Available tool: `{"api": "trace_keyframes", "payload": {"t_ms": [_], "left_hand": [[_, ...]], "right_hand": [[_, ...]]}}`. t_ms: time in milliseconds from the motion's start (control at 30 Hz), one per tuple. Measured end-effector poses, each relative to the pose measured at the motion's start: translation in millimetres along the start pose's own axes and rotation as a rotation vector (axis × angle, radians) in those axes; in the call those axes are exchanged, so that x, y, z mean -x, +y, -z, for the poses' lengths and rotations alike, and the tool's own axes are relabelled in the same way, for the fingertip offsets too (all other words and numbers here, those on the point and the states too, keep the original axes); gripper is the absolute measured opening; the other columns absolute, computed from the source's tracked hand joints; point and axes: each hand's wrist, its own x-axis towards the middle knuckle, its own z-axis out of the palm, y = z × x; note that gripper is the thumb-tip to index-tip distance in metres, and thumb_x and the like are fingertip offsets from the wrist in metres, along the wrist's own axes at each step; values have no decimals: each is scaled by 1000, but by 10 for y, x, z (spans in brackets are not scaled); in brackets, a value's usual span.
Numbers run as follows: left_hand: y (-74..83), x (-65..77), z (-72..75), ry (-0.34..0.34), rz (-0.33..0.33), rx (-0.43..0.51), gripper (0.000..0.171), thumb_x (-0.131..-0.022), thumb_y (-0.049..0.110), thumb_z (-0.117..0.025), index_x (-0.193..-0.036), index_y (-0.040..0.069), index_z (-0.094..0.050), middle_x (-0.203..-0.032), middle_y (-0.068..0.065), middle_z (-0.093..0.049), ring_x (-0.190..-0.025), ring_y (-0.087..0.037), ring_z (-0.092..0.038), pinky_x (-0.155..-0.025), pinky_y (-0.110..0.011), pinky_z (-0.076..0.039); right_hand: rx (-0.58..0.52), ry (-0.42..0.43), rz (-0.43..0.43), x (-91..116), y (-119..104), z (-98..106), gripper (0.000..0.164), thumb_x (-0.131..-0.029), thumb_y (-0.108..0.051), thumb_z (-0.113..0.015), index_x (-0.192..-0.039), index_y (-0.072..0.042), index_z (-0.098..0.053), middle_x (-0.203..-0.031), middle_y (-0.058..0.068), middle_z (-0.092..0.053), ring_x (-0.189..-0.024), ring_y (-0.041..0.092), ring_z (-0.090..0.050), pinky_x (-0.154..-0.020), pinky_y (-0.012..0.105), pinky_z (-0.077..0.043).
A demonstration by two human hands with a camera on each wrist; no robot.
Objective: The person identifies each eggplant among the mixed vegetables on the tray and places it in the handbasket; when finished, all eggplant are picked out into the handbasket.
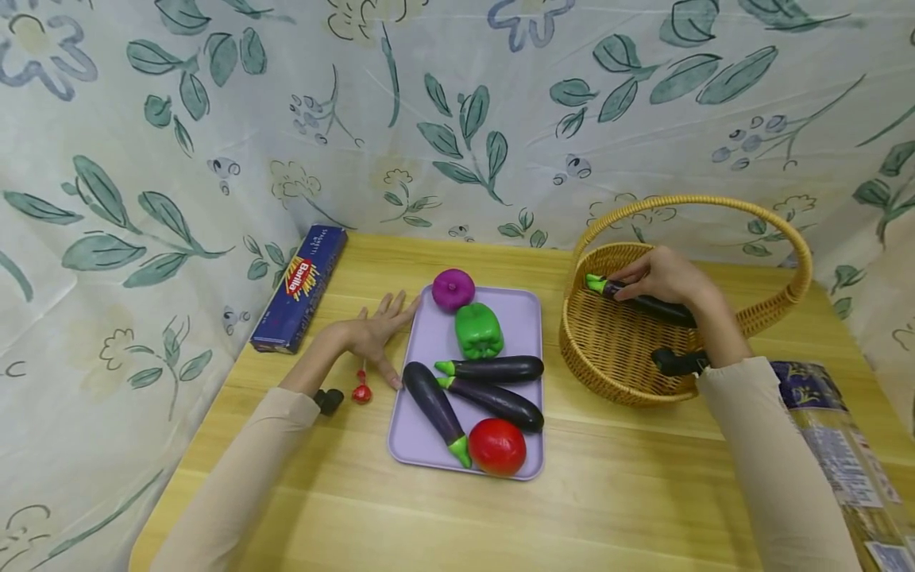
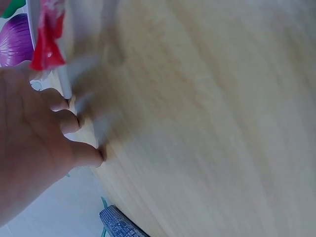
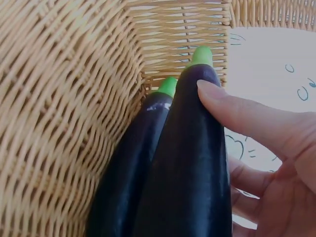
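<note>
My right hand (image 1: pixel 663 276) reaches into a wicker basket (image 1: pixel 604 361) and pinches an eggplant (image 3: pixel 192 158) near its green stem end, thumb on top. A second eggplant (image 3: pixel 129 148) lies beside it against the basket's woven side. My left hand (image 1: pixel 373 340) rests with fingers spread at the left edge of a lilac tray (image 1: pixel 518 326). On that tray lie a purple onion (image 1: pixel 453 290), a green bell pepper (image 1: pixel 479 332), a red tomato (image 1: pixel 498 447) and three eggplants (image 1: pixel 432 405).
A blue spaghetti box (image 1: pixel 300 290) lies at the table's back left. A small red-wrapped lollipop (image 1: pixel 361 392) lies by my left wrist. Clear packs of pasta (image 1: pixel 839 453) lie at the right, partly behind my right sleeve. The basket's tall handle (image 1: pixel 696 200) arches over my right hand.
</note>
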Motion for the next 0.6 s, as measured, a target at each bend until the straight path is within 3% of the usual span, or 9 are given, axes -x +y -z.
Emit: {"api": "trace_keyframes", "payload": {"t_ms": [133,267,600], "left_hand": [[5,7,3,1,-4,-1,154,-65,53,-95,-165,21,18,-169,-23,28,-156,-44,26,-121,-76,9],[2,5,-3,1,-8,-8,153,-66,52,-95,-165,20,18,-169,-23,27,-156,-45,26,-121,-76,9],[-18,-9,-15,5,-12,-14,153,-66,53,-94,-165,21,19,-169,-23,27,-156,-45,25,-121,-76,9]], "right_hand": [[-4,21,-29,-67,-17,-40,35,-87,-18,-85,-117,-2,-78,-110,26,-77,-88,30,-69,-78,39,-53],[-4,34,-42,-118,1,-101,34,-86,-16,-85,-116,-1,-78,-112,30,-75,-103,45,-69,-89,57,-55],[-24,14,-117,-190,5,-210,36,-86,-14,-84,-118,0,-77,-121,32,-71,-111,48,-65,-97,62,-52]]}}
